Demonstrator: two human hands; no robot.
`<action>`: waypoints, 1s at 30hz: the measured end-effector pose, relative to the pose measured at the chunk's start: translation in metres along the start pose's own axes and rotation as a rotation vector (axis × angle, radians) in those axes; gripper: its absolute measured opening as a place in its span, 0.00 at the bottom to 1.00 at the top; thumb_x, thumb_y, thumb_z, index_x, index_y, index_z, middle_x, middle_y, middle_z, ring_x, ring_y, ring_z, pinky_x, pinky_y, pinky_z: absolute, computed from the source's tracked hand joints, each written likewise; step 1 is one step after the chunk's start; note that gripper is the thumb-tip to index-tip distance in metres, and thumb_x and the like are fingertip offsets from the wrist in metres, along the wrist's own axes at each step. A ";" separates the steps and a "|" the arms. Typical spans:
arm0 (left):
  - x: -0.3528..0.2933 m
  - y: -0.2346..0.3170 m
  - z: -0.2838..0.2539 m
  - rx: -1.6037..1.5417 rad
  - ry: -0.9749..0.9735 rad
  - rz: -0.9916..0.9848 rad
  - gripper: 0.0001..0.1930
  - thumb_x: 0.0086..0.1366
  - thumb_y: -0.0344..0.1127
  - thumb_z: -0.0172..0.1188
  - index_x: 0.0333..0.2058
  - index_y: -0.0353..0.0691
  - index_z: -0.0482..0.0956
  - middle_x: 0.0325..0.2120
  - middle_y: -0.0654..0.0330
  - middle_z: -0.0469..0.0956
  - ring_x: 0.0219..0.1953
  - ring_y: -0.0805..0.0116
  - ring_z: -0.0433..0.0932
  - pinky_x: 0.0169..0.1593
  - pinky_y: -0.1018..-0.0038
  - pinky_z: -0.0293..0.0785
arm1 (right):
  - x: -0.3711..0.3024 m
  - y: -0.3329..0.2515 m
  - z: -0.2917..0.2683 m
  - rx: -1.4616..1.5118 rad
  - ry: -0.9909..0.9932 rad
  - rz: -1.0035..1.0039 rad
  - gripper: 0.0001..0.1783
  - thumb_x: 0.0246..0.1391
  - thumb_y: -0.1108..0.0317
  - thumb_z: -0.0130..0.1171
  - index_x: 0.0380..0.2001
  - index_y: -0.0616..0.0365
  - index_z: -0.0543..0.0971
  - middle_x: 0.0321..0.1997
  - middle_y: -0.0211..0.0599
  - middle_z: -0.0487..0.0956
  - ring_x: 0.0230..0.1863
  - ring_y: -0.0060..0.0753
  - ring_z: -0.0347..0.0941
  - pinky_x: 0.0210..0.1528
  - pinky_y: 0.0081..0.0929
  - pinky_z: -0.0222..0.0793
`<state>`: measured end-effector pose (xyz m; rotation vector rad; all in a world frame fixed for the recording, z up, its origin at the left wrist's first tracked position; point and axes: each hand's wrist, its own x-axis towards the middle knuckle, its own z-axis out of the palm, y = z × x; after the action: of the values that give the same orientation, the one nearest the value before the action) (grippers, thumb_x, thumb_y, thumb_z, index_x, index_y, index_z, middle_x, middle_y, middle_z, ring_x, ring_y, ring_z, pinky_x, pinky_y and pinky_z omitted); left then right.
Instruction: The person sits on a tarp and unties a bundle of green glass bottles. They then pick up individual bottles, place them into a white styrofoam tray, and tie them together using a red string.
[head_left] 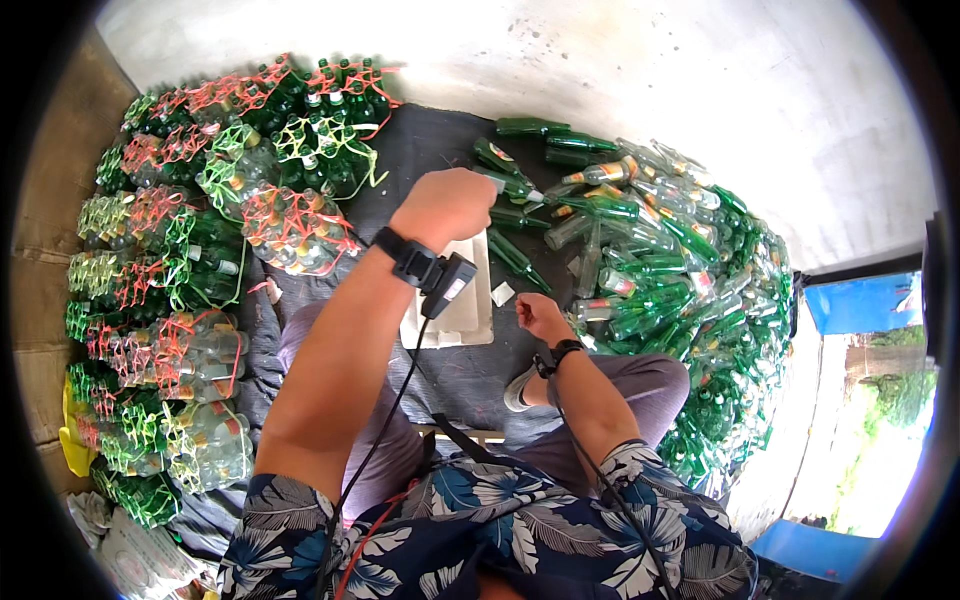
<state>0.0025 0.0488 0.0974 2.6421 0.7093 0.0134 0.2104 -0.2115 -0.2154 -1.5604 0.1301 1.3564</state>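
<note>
My left hand (447,207) is stretched forward over a pale shallow tray (484,318), its fingers closed. A small greyish piece (496,184) shows at its knuckles; whether the fingers hold that or the end of the green glass bottle (517,188) just beyond, I cannot make out. Lower and to the right, my right hand (543,318) hangs above the floor with curled fingers and nothing visible in them. Another green bottle (515,258) lies on the dark sheet between the two hands. Each wrist wears a black strap; the left one carries a small device (450,287) with a cable.
On the left stand rows of upright bottles (295,228) bundled with red and green ties. A large heap of loose green and clear bottles (660,260) fills the right side. A white scrap (502,294) lies on the black sheet (425,140). A white wall (600,60) rises behind.
</note>
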 end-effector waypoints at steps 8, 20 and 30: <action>-0.007 0.005 -0.004 -0.003 -0.066 0.025 0.13 0.60 0.40 0.66 0.43 0.44 0.86 0.39 0.51 0.85 0.44 0.49 0.83 0.47 0.56 0.78 | 0.025 0.022 -0.018 -0.243 0.129 0.011 0.07 0.60 0.71 0.57 0.27 0.58 0.77 0.26 0.34 0.78 0.22 0.27 0.72 0.20 0.25 0.66; -0.020 0.027 0.030 0.052 -0.121 0.173 0.10 0.57 0.34 0.62 0.38 0.43 0.85 0.35 0.52 0.84 0.40 0.50 0.84 0.44 0.55 0.79 | 0.100 0.011 -0.073 -2.108 0.015 -0.291 0.07 0.56 0.69 0.60 0.35 0.54 0.86 0.38 0.43 0.87 0.41 0.41 0.85 0.39 0.39 0.80; -0.037 0.047 0.038 0.095 -0.139 0.253 0.05 0.57 0.34 0.63 0.33 0.44 0.83 0.30 0.58 0.82 0.35 0.57 0.85 0.39 0.61 0.78 | 0.122 -0.013 -0.056 -1.152 0.577 -0.252 0.22 0.55 0.68 0.54 0.54 0.58 0.80 0.54 0.57 0.82 0.60 0.60 0.76 0.61 0.47 0.72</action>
<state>-0.0030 -0.0206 0.0844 2.7736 0.3359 -0.1342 0.3008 -0.1843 -0.3121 -2.7764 -0.5832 0.7110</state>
